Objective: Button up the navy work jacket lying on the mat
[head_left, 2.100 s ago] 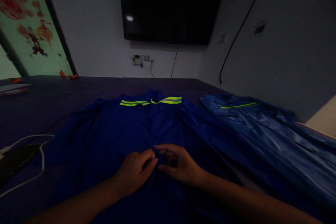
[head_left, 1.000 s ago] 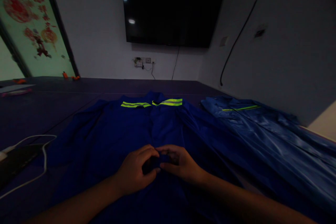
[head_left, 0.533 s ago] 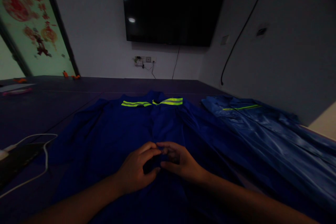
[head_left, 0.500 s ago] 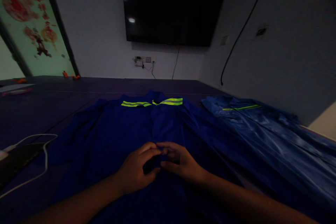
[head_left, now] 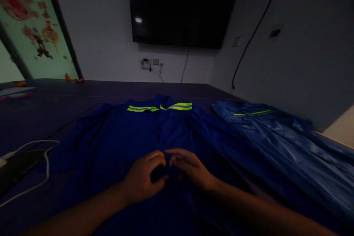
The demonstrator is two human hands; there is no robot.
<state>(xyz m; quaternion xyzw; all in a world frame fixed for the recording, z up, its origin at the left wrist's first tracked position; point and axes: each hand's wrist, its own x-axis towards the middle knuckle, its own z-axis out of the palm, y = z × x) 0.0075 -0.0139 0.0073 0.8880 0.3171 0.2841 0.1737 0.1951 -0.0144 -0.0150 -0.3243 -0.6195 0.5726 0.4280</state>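
1. Two hands close together, head view: left hand (head_left: 143, 177) curled, thumb apart; right hand (head_left: 195, 169) bent; any grip on cloth cannot be told.
2. Blue jacket (head_left: 128, 136), beneath them at near centre: already spread out; whether its lower front is left unfastened is too dark to tell.
3. Purple surface (head_left: 41, 118) around; paler garment (head_left: 268, 134) right, white cable (head_left: 47, 166) left, television (head_left: 182, 7) on far wall (head_left: 96, 25).

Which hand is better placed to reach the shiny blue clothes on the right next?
Probably the right hand: it's nearer the shiny blue clothes. The left hand is farther away, with the right hand between. Both are over the darker blue garment.
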